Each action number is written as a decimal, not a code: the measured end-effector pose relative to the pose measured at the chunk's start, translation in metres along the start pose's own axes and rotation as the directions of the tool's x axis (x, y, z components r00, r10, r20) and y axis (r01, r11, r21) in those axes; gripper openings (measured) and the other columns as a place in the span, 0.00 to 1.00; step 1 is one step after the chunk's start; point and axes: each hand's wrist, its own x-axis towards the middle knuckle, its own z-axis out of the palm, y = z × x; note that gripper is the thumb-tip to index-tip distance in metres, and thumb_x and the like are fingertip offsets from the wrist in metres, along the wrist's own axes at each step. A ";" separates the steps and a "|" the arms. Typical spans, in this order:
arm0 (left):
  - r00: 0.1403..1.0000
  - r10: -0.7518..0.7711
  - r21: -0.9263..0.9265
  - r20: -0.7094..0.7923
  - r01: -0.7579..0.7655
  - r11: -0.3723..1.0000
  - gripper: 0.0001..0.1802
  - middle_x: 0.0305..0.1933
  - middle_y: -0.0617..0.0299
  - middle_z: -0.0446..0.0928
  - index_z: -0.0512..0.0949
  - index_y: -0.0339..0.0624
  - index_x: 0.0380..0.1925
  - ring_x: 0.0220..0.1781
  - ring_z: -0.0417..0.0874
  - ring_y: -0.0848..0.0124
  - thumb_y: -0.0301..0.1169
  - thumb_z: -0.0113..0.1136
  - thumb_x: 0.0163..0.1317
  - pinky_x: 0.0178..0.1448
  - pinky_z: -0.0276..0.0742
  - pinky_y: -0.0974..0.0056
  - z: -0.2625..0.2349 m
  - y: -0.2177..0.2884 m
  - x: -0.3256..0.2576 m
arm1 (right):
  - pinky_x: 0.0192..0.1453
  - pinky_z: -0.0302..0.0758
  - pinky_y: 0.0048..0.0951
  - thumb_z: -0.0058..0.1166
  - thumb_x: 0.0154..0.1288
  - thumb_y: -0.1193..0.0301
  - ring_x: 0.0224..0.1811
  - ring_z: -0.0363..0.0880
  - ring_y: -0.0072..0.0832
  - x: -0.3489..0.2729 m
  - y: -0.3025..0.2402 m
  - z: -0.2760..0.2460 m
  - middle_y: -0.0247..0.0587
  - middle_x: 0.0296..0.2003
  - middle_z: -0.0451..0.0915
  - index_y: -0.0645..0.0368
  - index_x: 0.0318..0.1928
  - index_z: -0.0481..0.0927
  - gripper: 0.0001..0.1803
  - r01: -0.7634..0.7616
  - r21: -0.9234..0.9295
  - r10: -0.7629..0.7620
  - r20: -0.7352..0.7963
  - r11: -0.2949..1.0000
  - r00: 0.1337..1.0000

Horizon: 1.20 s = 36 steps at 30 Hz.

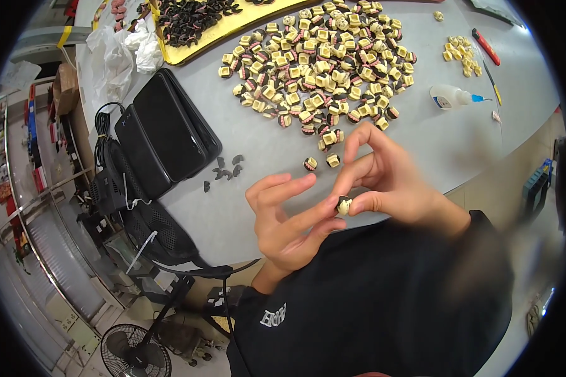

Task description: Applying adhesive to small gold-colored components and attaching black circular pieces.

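Observation:
Close in front of my body, both hands meet at a small cream-and-black skull-like piece (344, 205). My right hand (393, 182) pinches it between the thumb and a finger, with the index finger arched above. On the other side, the index finger and thumb of my left hand (289, 223) close on its left edge, while the other fingers stretch away from it. Two similar pieces sit on the table just beyond my hands, one a loose piece (310, 164) and the other a cream-topped piece (333, 160). The underside of the held piece is hidden by my fingers.
A large heap of cream, black and pink pieces (324, 69) covers the grey table's far middle. Black curved bits (223, 171) lie beside a black case (170, 129) at left. A yellow tray (233, 34) holds dark parts. At right are a dropper bottle (449, 97) and red cutter (486, 47).

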 end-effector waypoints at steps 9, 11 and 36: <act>0.997 0.071 0.144 0.038 -0.076 0.987 0.14 0.52 0.70 0.73 0.84 0.59 0.34 0.62 0.53 0.54 0.35 0.70 0.43 0.64 0.53 0.53 0.002 0.004 -0.002 | 0.50 0.70 0.28 0.57 0.55 0.82 0.41 0.77 0.26 -0.002 0.000 -0.002 0.44 0.34 0.77 0.58 0.41 0.55 0.22 0.084 -0.124 -0.064 0.154 0.989 0.986; 0.993 0.119 0.151 0.009 -0.118 0.981 0.14 0.52 0.71 0.73 0.84 0.60 0.34 0.64 0.50 0.54 0.34 0.70 0.43 0.65 0.51 0.53 0.005 0.002 -0.003 | 0.49 0.70 0.28 0.56 0.55 0.83 0.40 0.77 0.26 -0.002 0.000 -0.002 0.44 0.33 0.77 0.58 0.40 0.55 0.22 0.093 -0.126 -0.071 0.169 0.988 0.983; 0.898 -0.258 0.214 -0.357 0.347 0.913 0.15 0.43 0.63 0.73 0.83 0.46 0.37 0.52 0.67 0.60 0.25 0.69 0.44 0.52 0.67 0.63 -0.031 0.004 -0.011 | 0.41 0.73 0.24 0.54 0.54 0.86 0.36 0.76 0.27 -0.007 0.007 0.011 0.46 0.45 0.75 0.62 0.34 0.69 0.10 0.235 -0.929 -0.536 0.048 0.286 0.843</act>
